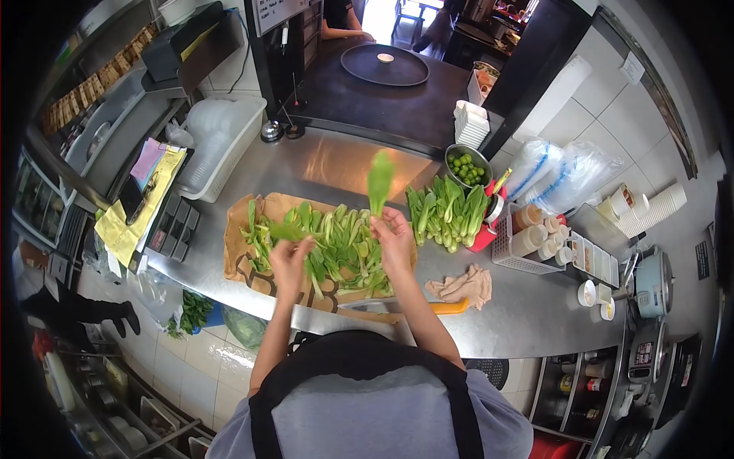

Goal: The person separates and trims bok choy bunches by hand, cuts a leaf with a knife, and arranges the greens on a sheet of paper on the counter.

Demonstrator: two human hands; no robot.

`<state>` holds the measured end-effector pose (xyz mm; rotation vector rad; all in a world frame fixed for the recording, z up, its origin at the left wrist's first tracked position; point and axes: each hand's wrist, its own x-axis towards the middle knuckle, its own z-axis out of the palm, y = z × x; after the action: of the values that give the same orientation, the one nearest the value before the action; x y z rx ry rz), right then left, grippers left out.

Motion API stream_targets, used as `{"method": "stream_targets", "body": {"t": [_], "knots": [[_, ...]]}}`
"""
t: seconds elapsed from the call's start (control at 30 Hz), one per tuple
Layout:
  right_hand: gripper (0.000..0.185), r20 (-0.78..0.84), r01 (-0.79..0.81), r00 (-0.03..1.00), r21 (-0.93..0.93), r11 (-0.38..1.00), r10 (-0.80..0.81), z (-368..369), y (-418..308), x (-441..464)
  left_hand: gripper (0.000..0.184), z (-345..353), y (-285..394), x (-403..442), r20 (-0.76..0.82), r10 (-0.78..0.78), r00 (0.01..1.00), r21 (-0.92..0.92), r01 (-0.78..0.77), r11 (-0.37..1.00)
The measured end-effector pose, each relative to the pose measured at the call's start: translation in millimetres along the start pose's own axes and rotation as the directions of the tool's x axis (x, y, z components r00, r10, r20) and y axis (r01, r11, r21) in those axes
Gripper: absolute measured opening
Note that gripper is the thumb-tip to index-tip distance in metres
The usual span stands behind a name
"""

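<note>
My right hand pinches the stem of a green leaf, which looks like bok choy and stands upright above the fingers. Over the left part of the pile, my left hand has its fingers closed by a blurred green leaf that it seems to grip. Beneath both hands, loose leaves and pale stems lie heaped on brown paper. Whole leafy heads are stacked to the right. A knife with an orange-yellow handle rests along the paper's near edge, its blade partly hidden by my right forearm.
A crumpled cloth lies right of the knife. Beyond it are a white basket of bottles and a bowl of green limes. A white bin of plastic lids stands at left. Another person's arm shows past the pass-through, near a round tray.
</note>
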<state>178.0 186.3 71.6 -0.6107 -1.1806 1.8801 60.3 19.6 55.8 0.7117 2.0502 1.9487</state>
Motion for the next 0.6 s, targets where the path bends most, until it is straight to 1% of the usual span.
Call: {"method": "stream_targets", "body": {"t": [0.03,0.07,0.1,0.17,0.23,0.27,0.3,0.33,0.4,0.47,0.5,0.6], "knots": [[0.021,0.032,0.092,0.995,-0.037,0.995,-0.091,0.1,-7.6,-1.1,0.024,-14.6,-22.6,18.5,0.046,-0.047,0.998,0.150,0.040,0.988],[0.022,0.037,0.156,0.988,-0.138,0.978,-0.152,-1.6,-10.9,-2.7,0.027,-25.1,-34.3,29.3,0.083,-0.104,0.991,0.302,0.075,0.950],[0.022,0.051,0.217,0.976,-0.236,0.947,-0.211,-2.6,-13.2,-4.6,0.030,-31.9,-30.3,32.0,0.094,-0.136,0.986,0.441,0.081,0.894],[0.024,0.100,0.329,0.944,-0.386,0.862,-0.315,2.4,-19.4,-5.1,0.035,-42.6,-19.3,41.0,0.100,-0.188,0.977,0.684,0.069,0.726],[0.025,0.163,0.415,0.907,-0.499,0.761,-0.387,7.7,-27.4,-14.4,0.035,-35.1,-12.6,38.0,0.174,-0.102,0.979,0.441,0.015,0.898],[0.025,0.195,0.440,0.896,-0.520,0.732,-0.400,10.8,-27.6,-17.2,0.035,-28.4,-10.0,31.7,0.196,-0.057,0.979,0.304,-0.005,0.953],[0.026,0.227,0.465,0.883,-0.537,0.703,-0.411,15.9,-25.8,-19.8,0.034,-20.5,15.0,24.4,0.298,-0.093,0.950,0.128,0.057,0.990],[0.026,0.261,0.491,0.869,-0.550,0.675,-0.420,21.8,-24.5,-22.9,0.032,-9.9,22.6,19.3,0.334,-0.090,0.938,-0.020,0.103,0.994],[0.025,0.328,0.529,0.848,-0.570,0.629,-0.416,32.9,-24.0,-32.2,0.029,4.4,31.1,11.7,0.399,-0.061,0.915,-0.307,0.196,0.931],[0.024,0.387,0.561,0.828,-0.568,0.602,-0.407,39.4,-21.7,-39.2,0.027,10.3,28.5,8.5,0.432,-0.065,0.900,-0.371,0.243,0.896],[0.024,0.424,0.566,0.824,-0.581,0.585,-0.377,41.3,-23.5,-42.4,0.027,11.4,25.7,7.4,0.452,-0.064,0.890,-0.402,0.267,0.875],[0.025,0.457,0.579,0.811,-0.540,0.610,-0.365,43.3,-24.5,-45.3,0.026,5.1,15.6,5.4,0.463,-0.107,0.880,-0.386,0.310,0.869]]}}
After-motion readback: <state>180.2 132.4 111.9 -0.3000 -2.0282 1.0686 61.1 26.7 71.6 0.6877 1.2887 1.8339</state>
